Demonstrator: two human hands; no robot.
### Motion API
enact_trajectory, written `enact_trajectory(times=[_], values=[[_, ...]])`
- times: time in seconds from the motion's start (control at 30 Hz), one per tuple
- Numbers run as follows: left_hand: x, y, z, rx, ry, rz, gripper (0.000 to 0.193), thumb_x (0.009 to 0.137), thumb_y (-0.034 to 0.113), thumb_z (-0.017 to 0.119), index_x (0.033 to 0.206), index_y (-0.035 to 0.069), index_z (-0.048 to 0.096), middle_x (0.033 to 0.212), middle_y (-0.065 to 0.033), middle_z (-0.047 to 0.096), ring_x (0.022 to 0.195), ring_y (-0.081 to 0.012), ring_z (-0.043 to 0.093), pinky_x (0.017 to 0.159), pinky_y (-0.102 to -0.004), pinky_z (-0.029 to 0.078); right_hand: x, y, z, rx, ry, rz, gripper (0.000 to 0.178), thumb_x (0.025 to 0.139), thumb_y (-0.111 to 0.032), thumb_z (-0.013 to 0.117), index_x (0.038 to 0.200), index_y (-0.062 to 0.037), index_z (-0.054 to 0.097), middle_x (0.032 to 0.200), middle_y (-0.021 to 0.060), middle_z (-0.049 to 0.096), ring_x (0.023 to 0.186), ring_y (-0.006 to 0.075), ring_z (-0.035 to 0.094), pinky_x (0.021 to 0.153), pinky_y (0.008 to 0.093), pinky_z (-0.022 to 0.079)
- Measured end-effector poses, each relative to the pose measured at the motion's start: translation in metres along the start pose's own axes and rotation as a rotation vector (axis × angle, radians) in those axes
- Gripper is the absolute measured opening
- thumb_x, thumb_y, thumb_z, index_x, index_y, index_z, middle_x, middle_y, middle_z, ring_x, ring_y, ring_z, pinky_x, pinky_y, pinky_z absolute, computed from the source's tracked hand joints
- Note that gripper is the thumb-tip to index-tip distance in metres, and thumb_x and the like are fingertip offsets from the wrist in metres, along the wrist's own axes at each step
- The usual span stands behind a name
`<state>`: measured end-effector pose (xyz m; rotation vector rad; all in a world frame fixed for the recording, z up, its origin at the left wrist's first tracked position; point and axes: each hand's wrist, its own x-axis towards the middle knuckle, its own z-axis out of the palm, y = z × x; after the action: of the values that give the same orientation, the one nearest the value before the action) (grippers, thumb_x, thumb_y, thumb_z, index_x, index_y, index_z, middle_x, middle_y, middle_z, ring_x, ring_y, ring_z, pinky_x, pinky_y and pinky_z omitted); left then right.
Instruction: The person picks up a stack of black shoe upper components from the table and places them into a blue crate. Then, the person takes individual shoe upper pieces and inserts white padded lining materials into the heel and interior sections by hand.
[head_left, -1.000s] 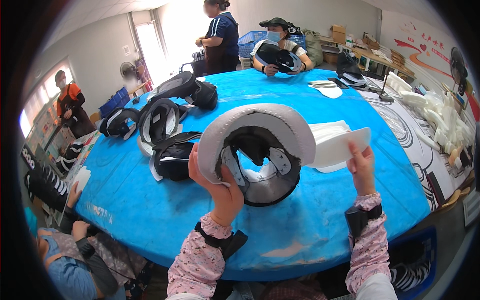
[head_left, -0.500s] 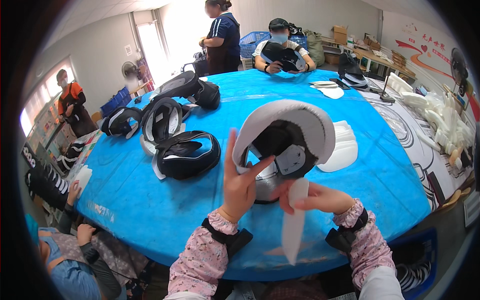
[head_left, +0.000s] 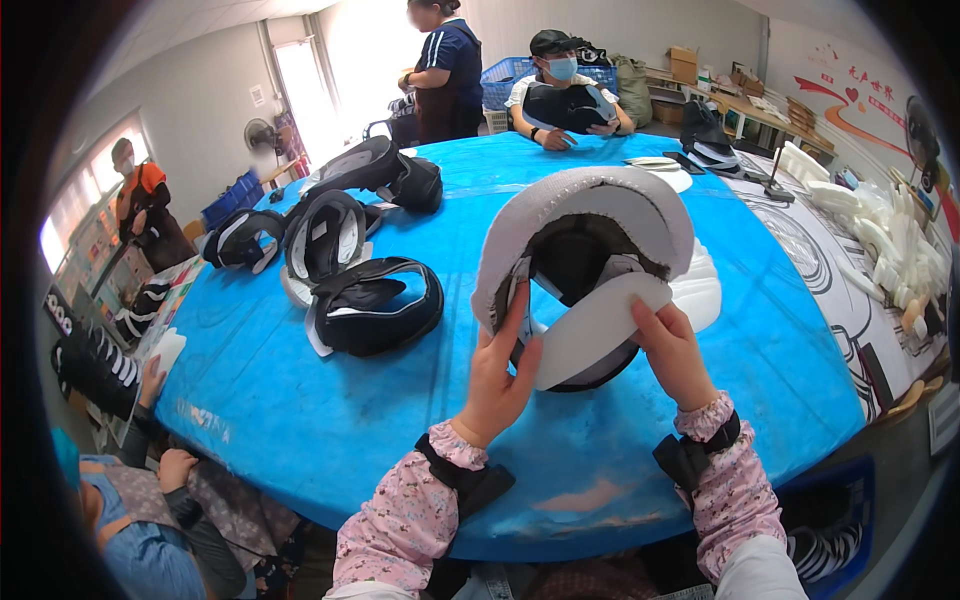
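A black cap-like piece (head_left: 575, 245) with a broad white curved brim (head_left: 640, 200) stands tilted in front of me, its hollow inside facing me. My left hand (head_left: 492, 385) grips its left edge, with fingers inside the rim and the thumb by the left end of a white curved strip (head_left: 595, 335). Between thumb and fingers, my right hand (head_left: 675, 355) pinches the strip's right end. The strip lies across the lower front of the opening and hides part of it. Whether it touches the lining, I cannot tell.
Several similar black pieces (head_left: 375, 310) sit to the left on the blue-covered table (head_left: 400, 430). Stacked white strips (head_left: 700, 290) lie behind my right hand. White moulded parts (head_left: 870, 225) heap at the right. A masked co-worker (head_left: 560, 95) sits opposite; another person's hand (head_left: 150, 385) is at the left edge.
My right hand has raised the strip from hanging down to lying across the opening. My left fingers, spread before, have closed on the piece's edge. The piece has risen slightly toward me.
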<state>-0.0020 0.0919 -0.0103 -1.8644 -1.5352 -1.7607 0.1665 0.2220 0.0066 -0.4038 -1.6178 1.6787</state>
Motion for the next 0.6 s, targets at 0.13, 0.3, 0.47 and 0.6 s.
enact_trajectory(times=[0.13, 0.3, 0.47, 0.6], values=[[-0.001, -0.003, 0.003, -0.016, -0.100, 0.019, 0.062, 0.079, 0.012, 0.060, 0.134, 0.001, 0.033, 0.136, -0.0223, 0.031, 0.127, -0.0359, 0.030, 0.101, -0.0364, 0.027, 0.006, -0.004, -0.009, 0.273, 0.003, 0.032, 0.035, 0.092, -0.025, 0.046, 0.114, 0.0028, 0.049, 0.101, 0.0073, 0.059, 0.098, 0.0160, 0.057, 0.086, 0.0301, 0.046], [-0.001, -0.008, -0.003, -0.105, -0.160, 0.021, 0.082, 0.075, 0.050, 0.061, 0.134, 0.002, 0.032, 0.137, -0.0252, 0.025, 0.128, -0.0373, 0.026, 0.103, -0.0392, 0.024, 0.001, -0.002, -0.005, 0.384, -0.027, 0.083, 0.032, 0.092, -0.024, 0.047, 0.110, 0.0014, 0.051, 0.102, 0.0081, 0.059, 0.094, 0.0160, 0.059, 0.084, 0.0292, 0.047], [0.001, -0.010, -0.005, -0.125, -0.208, 0.004, 0.097, 0.068, 0.069, 0.054, 0.134, 0.002, 0.032, 0.138, -0.0257, 0.024, 0.130, -0.0371, 0.022, 0.104, -0.0417, 0.020, -0.002, -0.003, -0.004, 0.596, -0.057, 0.120, 0.030, 0.092, -0.023, 0.047, 0.111, 0.0003, 0.049, 0.100, 0.0079, 0.060, 0.095, 0.0150, 0.058, 0.084, 0.0286, 0.047], [0.004, -0.006, -0.004, -0.163, -0.215, -0.012, 0.113, 0.056, 0.078, 0.054, 0.135, 0.001, 0.030, 0.138, -0.0251, 0.022, 0.131, -0.0361, 0.018, 0.105, -0.0428, 0.016, -0.004, 0.008, 0.011, 0.538, -0.086, 0.221, 0.031, 0.092, -0.024, 0.046, 0.112, 0.0003, 0.047, 0.102, 0.0084, 0.058, 0.094, 0.0160, 0.059, 0.082, 0.0286, 0.049]])
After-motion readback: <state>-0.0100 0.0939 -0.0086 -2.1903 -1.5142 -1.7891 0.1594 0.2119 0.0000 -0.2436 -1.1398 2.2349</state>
